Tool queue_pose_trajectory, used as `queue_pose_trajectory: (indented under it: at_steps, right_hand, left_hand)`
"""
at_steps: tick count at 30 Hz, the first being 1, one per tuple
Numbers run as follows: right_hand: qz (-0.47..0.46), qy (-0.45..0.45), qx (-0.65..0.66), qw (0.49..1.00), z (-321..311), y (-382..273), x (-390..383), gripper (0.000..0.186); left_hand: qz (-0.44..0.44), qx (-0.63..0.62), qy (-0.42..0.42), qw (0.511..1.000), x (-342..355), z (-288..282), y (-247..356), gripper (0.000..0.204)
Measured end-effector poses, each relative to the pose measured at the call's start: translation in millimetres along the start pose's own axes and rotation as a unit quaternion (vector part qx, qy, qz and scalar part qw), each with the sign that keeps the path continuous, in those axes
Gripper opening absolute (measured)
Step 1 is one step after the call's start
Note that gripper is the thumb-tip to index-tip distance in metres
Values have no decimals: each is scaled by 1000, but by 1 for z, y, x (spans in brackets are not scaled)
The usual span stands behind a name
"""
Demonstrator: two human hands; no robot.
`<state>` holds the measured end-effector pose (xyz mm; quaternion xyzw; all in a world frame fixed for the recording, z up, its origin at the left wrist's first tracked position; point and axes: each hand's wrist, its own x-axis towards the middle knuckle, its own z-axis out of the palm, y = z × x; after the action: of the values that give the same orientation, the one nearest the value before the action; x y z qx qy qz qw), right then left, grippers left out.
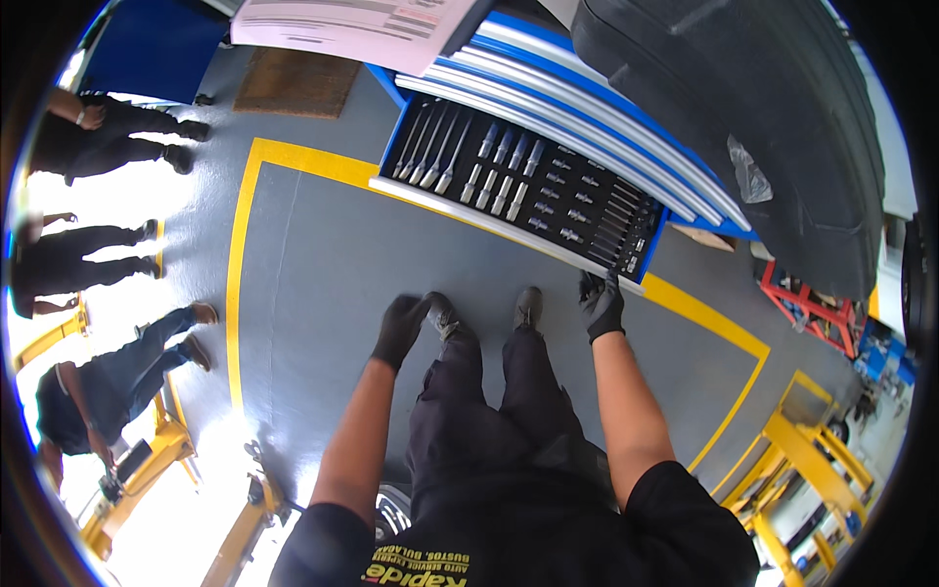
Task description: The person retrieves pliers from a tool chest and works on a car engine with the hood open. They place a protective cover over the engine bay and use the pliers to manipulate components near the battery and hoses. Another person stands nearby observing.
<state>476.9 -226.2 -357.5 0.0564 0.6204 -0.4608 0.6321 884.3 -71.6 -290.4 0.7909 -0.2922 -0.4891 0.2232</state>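
A blue tool-cabinet drawer [509, 231] stands pulled out in front of me, its black insert lined with rows of tools. Long slim metal tools [430, 176] lie at its left, and shorter sockets and bits [504, 196] fill the middle and right. My right hand [603, 308], in a black glove, has its fingers closed at the drawer's silver front edge, near the right corner. My left hand [399, 331], gloved too, hangs over the floor in front of the drawer, apart from it. Its fingers merge into a dark shape, so their pose is unclear.
Closed drawers [587, 137] rise behind the open one. A pink printed sheet [357, 27] and a large black case [743, 127] sit above. Yellow floor lines [237, 284] surround me. Several people stand at left; yellow lift equipment [807, 470] and a red rack [807, 311] are at right.
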Motion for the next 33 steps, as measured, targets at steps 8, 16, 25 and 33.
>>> queue_pose_trajectory:
  at_steps: [8, 16, 25, 33]
  right_hand:
    - [4, 49, -45, 998, -29, 34, -73, 34]
    - [-72, -17, 102, 992, 16, 15, -3, 29]
    - [-116, -85, 173, 974, 77, -57, 74, 47]
    - [-36, -38, 251, 967, 128, -82, 142, 81]
  left_hand:
    - [-222, -366, -12, 904, 74, 82, 104, 42]
    - [-144, -414, -52, 898, 147, 90, 133, 41]
    - [-41, -314, -164, 934, 167, 81, 187, 37]
    - [145, -415, -183, 879, 161, 61, 222, 40]
